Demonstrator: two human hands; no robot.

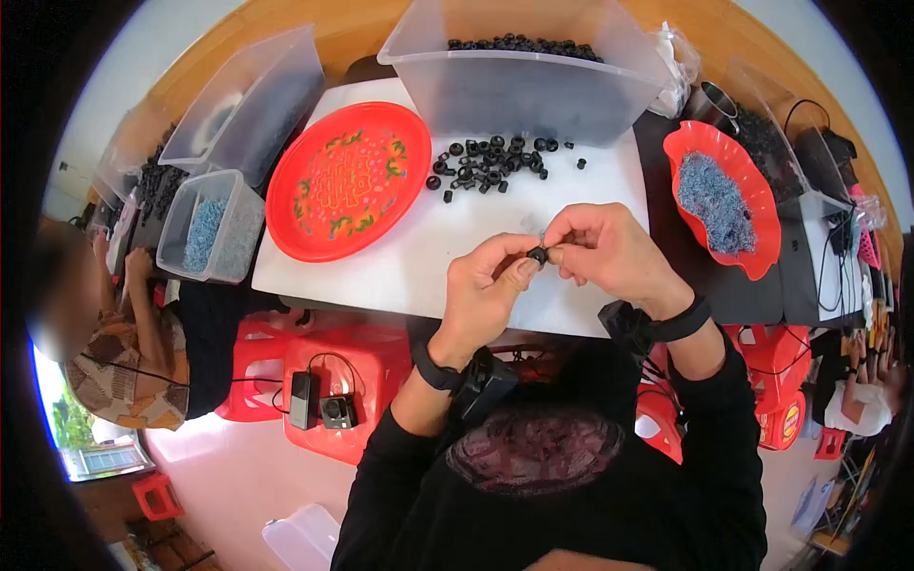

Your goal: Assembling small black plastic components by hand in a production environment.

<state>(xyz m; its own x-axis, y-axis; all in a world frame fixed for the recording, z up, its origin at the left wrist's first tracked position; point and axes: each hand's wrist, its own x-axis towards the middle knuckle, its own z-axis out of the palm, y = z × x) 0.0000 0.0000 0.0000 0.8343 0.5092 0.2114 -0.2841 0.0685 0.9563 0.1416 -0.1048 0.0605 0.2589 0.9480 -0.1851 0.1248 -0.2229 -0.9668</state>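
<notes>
Above the near part of the white table, my two hands meet at a small round black plastic part [538,255]. My left hand [486,285] pinches it between thumb and finger. From the other side, my right hand [609,249] closes its thumb and fingertips right against the part; whatever tiny thing they may grip is too small to make out. Farther back lies a loose pile of similar black plastic parts [495,164]. To the left of my hands a round red tray [347,181] with a floral pattern rests on the table.
A large clear bin [524,90] of black parts stands behind the pile. On the right, a red scalloped dish [678,143] holds many small blue-grey pieces. A clear tub [238,224] stands at left. Another person [133,352] sits far left. A red stool [347,433] carries small devices.
</notes>
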